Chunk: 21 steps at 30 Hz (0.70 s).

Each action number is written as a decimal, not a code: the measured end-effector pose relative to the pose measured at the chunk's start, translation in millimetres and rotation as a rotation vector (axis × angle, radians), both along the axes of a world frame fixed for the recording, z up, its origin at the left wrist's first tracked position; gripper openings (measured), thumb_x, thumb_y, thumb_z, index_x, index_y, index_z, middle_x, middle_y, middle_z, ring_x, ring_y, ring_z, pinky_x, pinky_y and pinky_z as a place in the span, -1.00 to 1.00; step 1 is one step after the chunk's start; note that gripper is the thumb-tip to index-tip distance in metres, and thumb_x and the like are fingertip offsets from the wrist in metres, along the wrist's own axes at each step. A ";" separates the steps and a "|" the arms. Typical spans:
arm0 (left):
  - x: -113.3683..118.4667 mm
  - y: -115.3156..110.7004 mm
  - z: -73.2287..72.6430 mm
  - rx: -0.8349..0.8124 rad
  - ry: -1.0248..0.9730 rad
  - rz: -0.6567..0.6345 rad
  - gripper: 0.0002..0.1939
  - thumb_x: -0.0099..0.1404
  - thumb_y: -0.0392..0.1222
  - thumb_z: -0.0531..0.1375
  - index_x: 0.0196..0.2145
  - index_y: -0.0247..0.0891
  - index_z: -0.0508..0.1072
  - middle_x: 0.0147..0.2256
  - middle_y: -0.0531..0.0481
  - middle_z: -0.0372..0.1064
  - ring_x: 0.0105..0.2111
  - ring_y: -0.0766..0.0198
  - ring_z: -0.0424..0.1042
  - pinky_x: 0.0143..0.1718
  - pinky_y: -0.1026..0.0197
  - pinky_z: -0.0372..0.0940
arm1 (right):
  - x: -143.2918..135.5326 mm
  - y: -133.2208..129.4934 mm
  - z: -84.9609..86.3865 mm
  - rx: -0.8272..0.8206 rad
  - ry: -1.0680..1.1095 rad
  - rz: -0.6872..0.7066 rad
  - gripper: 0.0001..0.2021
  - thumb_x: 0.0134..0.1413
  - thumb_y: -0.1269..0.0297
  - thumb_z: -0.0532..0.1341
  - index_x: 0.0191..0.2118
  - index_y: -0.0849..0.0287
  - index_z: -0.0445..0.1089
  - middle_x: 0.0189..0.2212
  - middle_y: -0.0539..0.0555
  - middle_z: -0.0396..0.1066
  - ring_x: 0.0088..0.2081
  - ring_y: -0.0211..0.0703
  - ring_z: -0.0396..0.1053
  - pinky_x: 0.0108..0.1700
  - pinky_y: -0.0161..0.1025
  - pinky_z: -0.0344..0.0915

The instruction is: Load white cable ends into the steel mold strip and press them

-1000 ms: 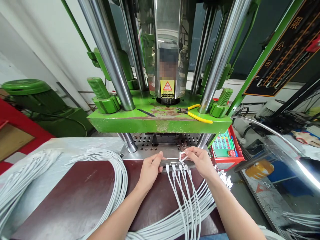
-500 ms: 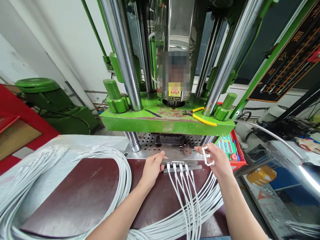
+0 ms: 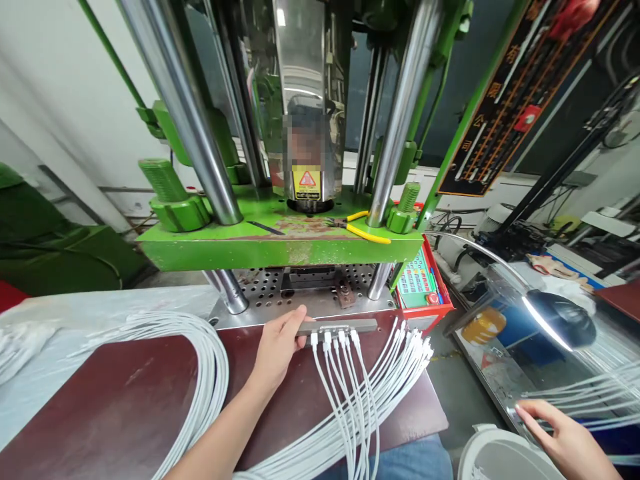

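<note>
My left hand (image 3: 280, 340) grips the left end of a metal bar (image 3: 367, 325) in front of the press. Several white cable plugs (image 3: 341, 338) sit along the bar's front side, and their cables hang down toward me. At the lower right, my right hand (image 3: 565, 430) is closed in a pinch near a bucket's rim; what its fingertips hold is too small to make out. A bundle of white cables (image 3: 350, 413) lies on the dark red board (image 3: 130, 400) under the bar.
The green press plate (image 3: 280, 252) stands ahead, with yellow-handled pliers (image 3: 367, 233) on top. A red control box (image 3: 425, 287) is right of it. Near my right hand are a white bucket (image 3: 467, 453), a lamp (image 3: 560, 317) and more cables (image 3: 590, 397).
My right hand has moved from beside the bar to the lower right, and the white piece it held no longer shows. The bar has come slightly away from the press. The view has turned right.
</note>
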<state>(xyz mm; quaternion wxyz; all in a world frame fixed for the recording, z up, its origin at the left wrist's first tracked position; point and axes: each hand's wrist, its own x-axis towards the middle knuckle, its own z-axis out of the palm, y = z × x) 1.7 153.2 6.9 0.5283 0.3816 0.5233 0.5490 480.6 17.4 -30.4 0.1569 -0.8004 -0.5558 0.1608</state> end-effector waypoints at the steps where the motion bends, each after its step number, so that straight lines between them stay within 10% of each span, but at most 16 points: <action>1: 1.5 -1.1 1.3 0.004 0.018 -0.010 -0.62 0.13 0.10 0.20 -0.49 -0.34 0.47 -0.67 0.13 0.14 -0.64 0.43 0.07 -0.61 0.35 0.01 | 15.7 -7.8 -8.9 -0.111 -0.059 -0.052 -0.70 -0.28 -0.07 0.15 -0.58 0.00 0.51 -0.41 0.15 0.51 -0.25 0.26 0.44 -0.17 0.07 0.35; 5: 13.9 -7.8 11.5 0.082 0.188 -0.108 -0.59 0.20 0.11 0.13 -0.49 -0.32 0.48 -0.67 0.12 0.14 -0.62 0.40 0.10 -0.56 0.32 0.06 | 25.7 -12.3 -13.3 -0.071 -0.126 -0.154 -0.62 -0.20 -0.10 0.10 -0.49 0.03 0.55 -0.34 0.16 0.52 -0.23 0.27 0.44 -0.17 0.10 0.35; 15: 80.4 -34.9 45.1 0.200 0.365 -0.350 -0.54 0.27 0.10 0.01 -0.56 -0.30 0.42 -0.73 0.13 0.11 -0.68 0.38 0.12 -0.58 0.30 0.04 | -198.5 63.8 84.8 0.302 0.302 0.679 -0.69 0.26 0.11 0.01 -0.05 0.12 0.37 -0.13 0.10 0.42 -0.12 -0.07 0.36 -0.07 -0.19 0.24; 21: 83.4 -50.9 41.3 0.058 0.059 -0.331 -0.59 0.21 0.16 0.08 -0.28 -0.27 0.39 -0.56 0.07 0.32 -0.56 0.33 0.29 -0.46 0.28 0.18 | -222.4 92.6 91.3 0.305 0.372 0.720 -0.73 0.22 0.13 0.09 -0.32 0.16 0.45 -0.41 0.00 0.44 -0.40 -0.23 0.34 -0.35 -0.33 0.17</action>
